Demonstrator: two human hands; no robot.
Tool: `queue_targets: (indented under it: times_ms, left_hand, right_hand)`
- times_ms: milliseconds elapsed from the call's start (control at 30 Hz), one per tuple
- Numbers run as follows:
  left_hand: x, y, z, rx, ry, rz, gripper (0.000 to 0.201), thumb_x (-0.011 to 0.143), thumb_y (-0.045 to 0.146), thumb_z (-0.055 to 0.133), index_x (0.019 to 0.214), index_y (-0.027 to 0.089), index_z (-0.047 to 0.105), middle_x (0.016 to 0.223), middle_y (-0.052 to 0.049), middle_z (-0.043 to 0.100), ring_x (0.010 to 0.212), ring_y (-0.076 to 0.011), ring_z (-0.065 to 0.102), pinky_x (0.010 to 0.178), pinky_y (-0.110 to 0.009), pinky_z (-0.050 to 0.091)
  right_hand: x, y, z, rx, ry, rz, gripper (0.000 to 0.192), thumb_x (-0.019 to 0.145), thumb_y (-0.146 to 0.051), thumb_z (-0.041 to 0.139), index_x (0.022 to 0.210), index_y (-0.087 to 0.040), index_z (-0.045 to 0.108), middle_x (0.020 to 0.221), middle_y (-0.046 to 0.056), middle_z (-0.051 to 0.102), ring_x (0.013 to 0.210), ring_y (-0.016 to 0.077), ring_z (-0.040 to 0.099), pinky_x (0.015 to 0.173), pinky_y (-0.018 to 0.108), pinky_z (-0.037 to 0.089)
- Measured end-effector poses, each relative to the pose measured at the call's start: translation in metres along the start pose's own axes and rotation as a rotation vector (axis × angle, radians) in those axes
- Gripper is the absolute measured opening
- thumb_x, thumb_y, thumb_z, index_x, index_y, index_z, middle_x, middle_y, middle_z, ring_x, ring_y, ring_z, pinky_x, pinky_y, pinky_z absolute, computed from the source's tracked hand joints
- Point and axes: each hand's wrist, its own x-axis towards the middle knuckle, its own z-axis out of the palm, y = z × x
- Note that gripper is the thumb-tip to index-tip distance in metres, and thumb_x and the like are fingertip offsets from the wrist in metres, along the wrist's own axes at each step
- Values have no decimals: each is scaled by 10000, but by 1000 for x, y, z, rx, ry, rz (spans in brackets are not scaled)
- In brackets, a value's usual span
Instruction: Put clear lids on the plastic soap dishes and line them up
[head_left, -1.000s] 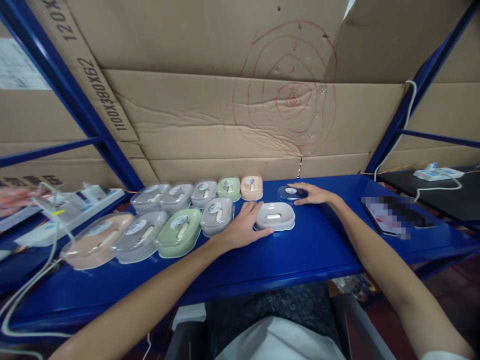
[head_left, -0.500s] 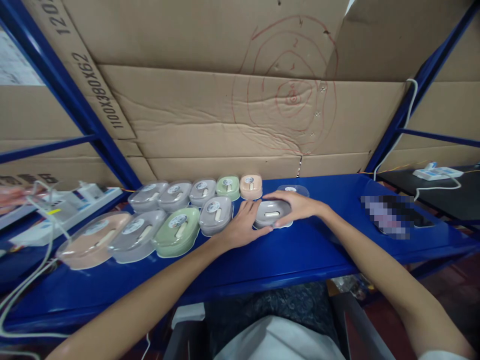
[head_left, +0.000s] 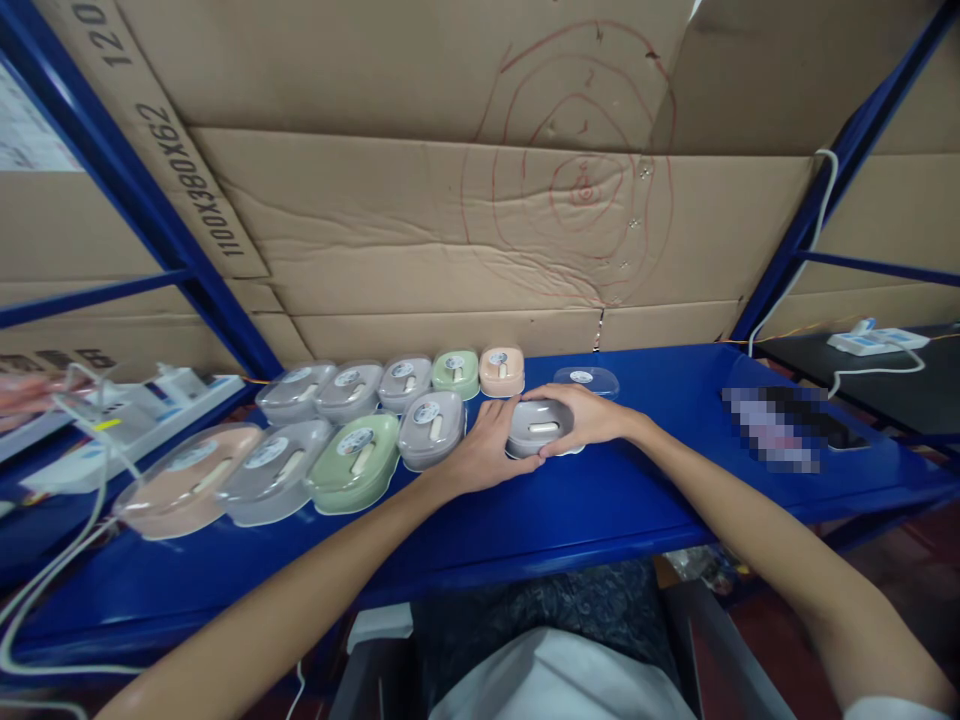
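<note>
Between my two hands a small grey box [head_left: 534,416] rests on the blue tabletop, a short cream piece lying lengthwise in its middle. My left hand [head_left: 487,450] curves round the box's left side, fingers at the back and thumb along the front. From the right, my right hand [head_left: 589,415] grips the same box, fingers over the far edge and thumb at the near corner. Just behind my right hand lies a clear lid [head_left: 587,380] with a round label. A lidded grey box [head_left: 433,430] stands close to my left hand. Both hands partly cover the held box.
Several lidded boxes in grey, green [head_left: 354,465] and peach [head_left: 187,480] line the left in two rows. A cardboard panel [head_left: 420,220] stands behind the blue table [head_left: 600,520]. A phone-like dark object [head_left: 817,420] lies right. White cables and power strips [head_left: 135,435] are at far left.
My right hand has shifted slightly left, and its thumb now sits closer to my left thumb. More of the clear lid shows behind it. My left hand has barely moved.
</note>
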Motion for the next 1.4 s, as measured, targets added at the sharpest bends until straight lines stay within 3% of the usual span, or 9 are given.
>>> queue_targets:
  times_ms: [333, 500, 700, 900, 1133, 1400]
  left_hand:
    - [0, -8, 2, -52, -11, -67, 982, 829, 591, 815, 1613, 210, 364, 1553, -176, 509, 1472, -407, 440, 1215, -584, 404]
    - [-1, -9, 1, -68, -33, -95, 1075, 823, 611, 817, 1661, 211, 275, 1632, -201, 424, 1543, -435, 363, 1247, -614, 357]
    - [0, -8, 0, -103, -2, -39, 1134, 820, 571, 835, 1705, 282, 187, 1619, -164, 459, 1495, -432, 429, 1215, -621, 397]
    - [1, -11, 3, -52, -38, -78, 1094, 833, 618, 798, 1692, 225, 246, 1640, -195, 443, 1544, -451, 359, 1229, -639, 365]
    - [0, -7, 1, -10, -70, -90, 1016, 860, 633, 757, 1667, 196, 320, 1702, -200, 380, 1582, -449, 314, 1275, -643, 299]
    - [0, -5, 0, -4, -68, -80, 968, 866, 645, 744, 1645, 208, 371, 1686, -181, 408, 1580, -438, 318, 1285, -619, 301]
  right_hand:
    - [-1, 1, 0, -58, 15, -25, 783, 727, -566, 918, 1390, -258, 636, 1321, 97, 721, 1212, 316, 683, 1067, 471, 520]
    - [-1, -5, -7, -87, 32, -21, 739, 733, -536, 919, 1374, -285, 651, 1258, 86, 722, 1149, 303, 697, 1014, 460, 543]
    - [-4, 0, -28, -86, 108, 22, 612, 760, -542, 894, 1291, -296, 716, 1269, 67, 733, 1140, 286, 713, 1011, 442, 543]
    - [-18, 31, -60, -205, 252, 168, 595, 806, -583, 834, 1293, -258, 728, 1278, 104, 747, 1158, 332, 707, 1031, 486, 535]
    - [-38, 69, -77, -314, 134, 352, 597, 817, -572, 804, 1311, -248, 712, 1363, 116, 728, 1242, 360, 687, 1089, 510, 522]
    - [-37, 77, -70, -316, 76, 356, 701, 762, -509, 849, 1387, -260, 654, 1405, 119, 693, 1257, 371, 669, 1097, 522, 526]
